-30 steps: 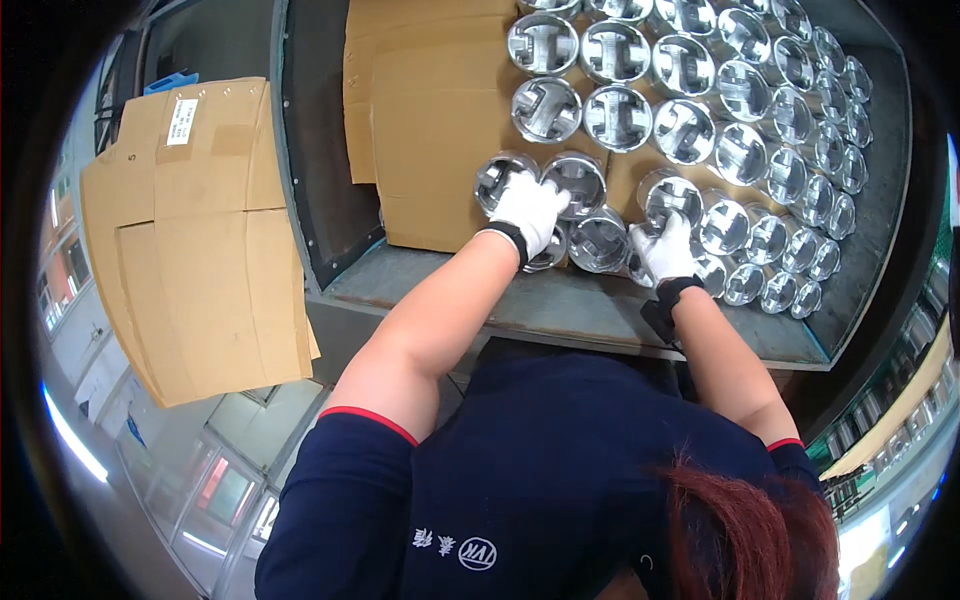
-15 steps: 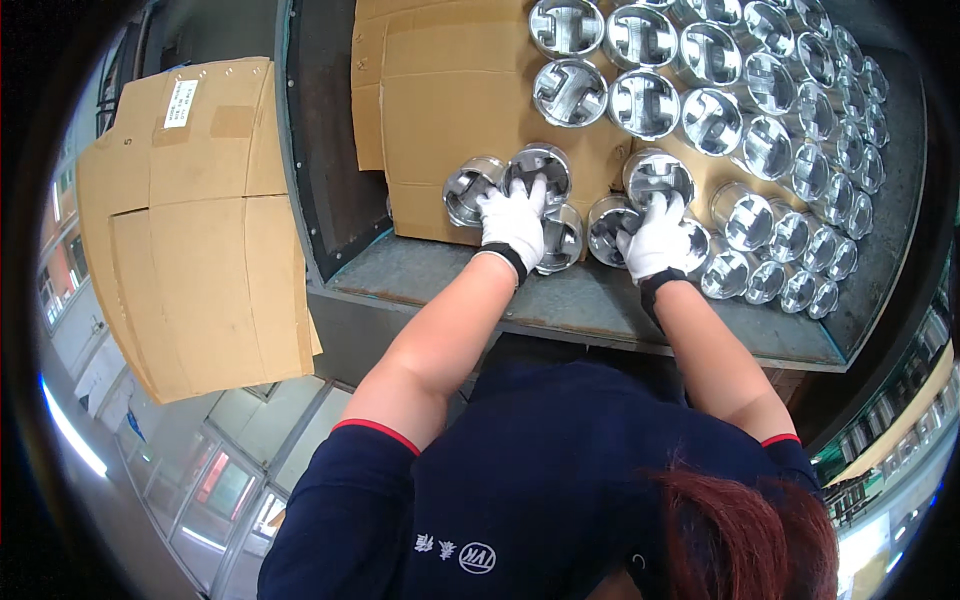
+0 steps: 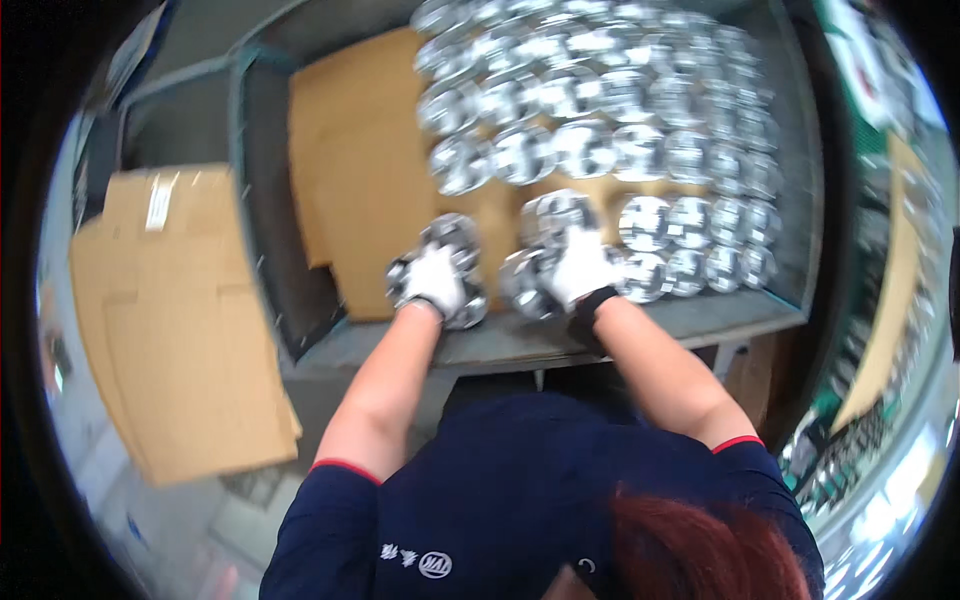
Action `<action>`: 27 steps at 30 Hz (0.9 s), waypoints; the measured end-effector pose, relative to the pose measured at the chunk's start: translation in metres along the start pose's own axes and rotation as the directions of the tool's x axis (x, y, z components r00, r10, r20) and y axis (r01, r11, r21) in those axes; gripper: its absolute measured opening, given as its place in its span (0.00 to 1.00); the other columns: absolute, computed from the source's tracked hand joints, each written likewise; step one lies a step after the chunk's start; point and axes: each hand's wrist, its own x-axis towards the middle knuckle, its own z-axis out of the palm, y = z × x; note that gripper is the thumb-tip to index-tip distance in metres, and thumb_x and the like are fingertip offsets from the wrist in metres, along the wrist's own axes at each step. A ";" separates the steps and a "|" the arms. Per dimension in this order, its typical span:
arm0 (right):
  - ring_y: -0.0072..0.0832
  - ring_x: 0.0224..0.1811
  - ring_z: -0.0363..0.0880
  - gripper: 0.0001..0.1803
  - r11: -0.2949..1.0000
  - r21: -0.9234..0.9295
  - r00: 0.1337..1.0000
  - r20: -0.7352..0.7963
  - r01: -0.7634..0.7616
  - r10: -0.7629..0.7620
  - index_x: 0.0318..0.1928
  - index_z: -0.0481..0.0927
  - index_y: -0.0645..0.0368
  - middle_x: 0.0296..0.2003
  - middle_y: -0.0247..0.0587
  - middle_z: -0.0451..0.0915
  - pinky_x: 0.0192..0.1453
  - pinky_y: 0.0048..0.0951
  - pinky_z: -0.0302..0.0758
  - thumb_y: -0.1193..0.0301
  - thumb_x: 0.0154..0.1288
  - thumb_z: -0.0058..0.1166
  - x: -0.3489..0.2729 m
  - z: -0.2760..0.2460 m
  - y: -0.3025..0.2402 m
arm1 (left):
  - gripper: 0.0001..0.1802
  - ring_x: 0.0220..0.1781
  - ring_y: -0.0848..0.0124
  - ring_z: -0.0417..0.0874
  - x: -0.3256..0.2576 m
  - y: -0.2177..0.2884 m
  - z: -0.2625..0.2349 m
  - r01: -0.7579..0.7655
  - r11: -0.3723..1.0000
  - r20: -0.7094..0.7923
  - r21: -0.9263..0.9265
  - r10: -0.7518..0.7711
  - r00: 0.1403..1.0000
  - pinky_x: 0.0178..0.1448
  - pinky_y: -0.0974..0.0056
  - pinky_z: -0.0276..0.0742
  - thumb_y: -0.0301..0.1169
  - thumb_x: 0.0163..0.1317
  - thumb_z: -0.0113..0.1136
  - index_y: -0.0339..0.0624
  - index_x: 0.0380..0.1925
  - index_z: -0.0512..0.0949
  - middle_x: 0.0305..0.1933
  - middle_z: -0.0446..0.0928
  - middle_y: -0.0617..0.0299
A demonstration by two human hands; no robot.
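Observation:
Both my hands wear white gloves and are smeared by motion. My left hand (image 3: pixel 436 280) is closed over a small cluster of shiny metal pistons (image 3: pixel 452 231), its fingers reaching in among them. To its right, my right hand (image 3: pixel 584 268) grips another group of pistons (image 3: pixel 545 216) in the same way. These pistons stand with their hollow ends up, near the front edge of a dark metal bin (image 3: pixel 640 335). A brown cardboard sheet (image 3: pixel 375 170) lies beneath them. The fingertips are hidden inside and between the pistons.
Rows of more pistons (image 3: pixel 585 148) fill the back and right of the bin. A folded cardboard sheet (image 3: pixel 180 340) lies outside the bin's left wall (image 3: pixel 275 190). Beyond the right wall, a rack (image 3: pixel 840 440) holds more metal parts.
The whole view has shifted, so the bin sits farther left and lower in the picture and more piston rows show. Both hands stay on their piston groups, now blurred.

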 end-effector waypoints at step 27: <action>0.50 0.57 0.81 0.38 0.852 0.076 0.685 -0.559 -0.518 0.467 0.60 0.72 0.63 0.54 0.62 0.80 0.62 0.41 0.78 0.57 0.51 0.68 -0.265 -0.585 0.436 | 0.28 0.52 0.47 0.84 -0.182 0.542 -0.262 -0.752 0.659 -0.114 0.004 0.747 0.654 0.56 0.53 0.81 0.31 0.47 0.68 0.38 0.51 0.78 0.48 0.82 0.42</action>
